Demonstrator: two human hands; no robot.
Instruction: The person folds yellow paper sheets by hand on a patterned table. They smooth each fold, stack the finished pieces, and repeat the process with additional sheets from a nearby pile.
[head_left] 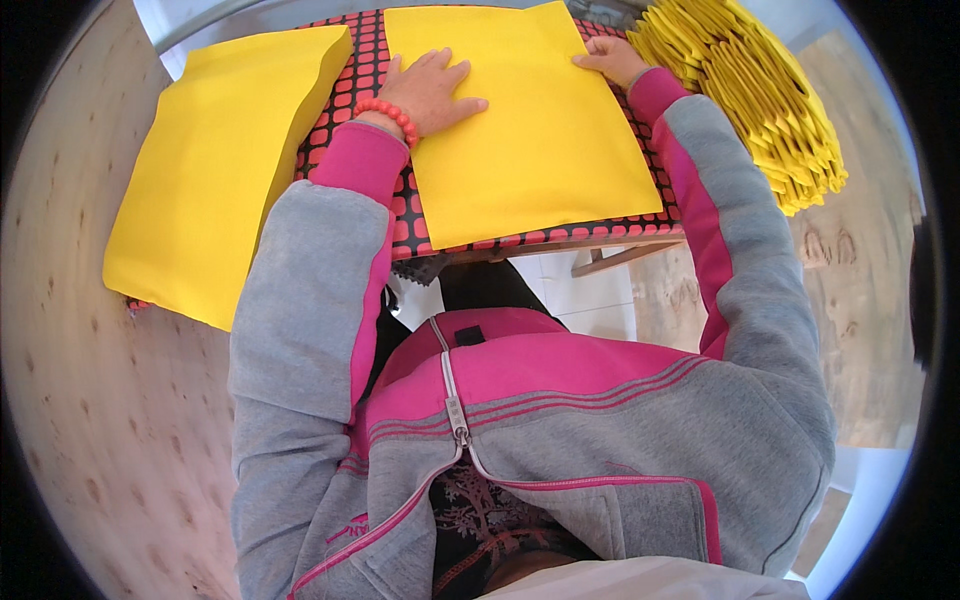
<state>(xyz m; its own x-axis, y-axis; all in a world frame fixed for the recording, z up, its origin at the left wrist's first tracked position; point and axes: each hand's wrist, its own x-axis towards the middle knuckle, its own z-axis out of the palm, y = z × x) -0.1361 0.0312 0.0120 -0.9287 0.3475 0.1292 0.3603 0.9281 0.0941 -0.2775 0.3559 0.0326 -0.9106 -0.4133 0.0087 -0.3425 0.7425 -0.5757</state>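
Observation:
A flat yellow cloth piece (535, 160) lies before me on a table with a red-and-black patterned cover (345, 85). My left hand (432, 95), a red bead bracelet at its wrist, rests on the upper left part of the cloth with its fingers spread. At the far right edge of the same piece, my right hand (612, 60) pinches the border between thumb and fingers. To the left is a thick, neat stack of similar yellow cloth (215, 160), its side showing along the right.
A tall pile of folded yellow pieces (755, 95) sits at the far right, beside my right forearm, its layered edges facing me. Wooden-looking surfaces (90, 400) extend on both sides. Below the table's front edge, white floor tiles (590, 290) and a wooden leg brace (625, 257) show.

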